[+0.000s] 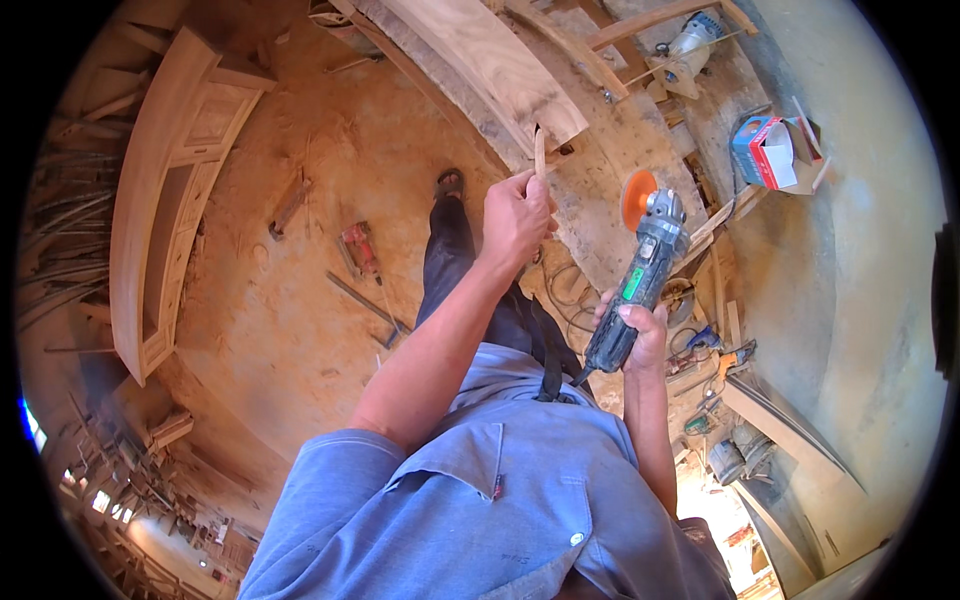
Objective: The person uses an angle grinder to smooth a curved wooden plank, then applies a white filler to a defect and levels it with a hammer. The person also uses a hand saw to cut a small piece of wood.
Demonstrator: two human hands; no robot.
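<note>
In my right hand [645, 335] is an angle grinder [640, 275], gripped round its dark body. Its head points up and away from me, with an orange disc [637, 199] on the left side; whether the disc spins I cannot tell. My left hand [516, 222] is closed on a thin wooden strip [540, 153] that stands up out of the fist. The strip's tip overlaps the near end of a pale wooden board [505, 70] on the workbench [610, 190]; whether they touch I cannot tell.
Sawdust covers the floor, where a red power tool [359, 249] and a hammer [290, 204] lie. A wooden cabinet [150, 200] stands at left. On the bench's right are a torn cardboard box [775, 153] and another power tool [692, 42]. Cables [570, 290] hang beside the grinder.
</note>
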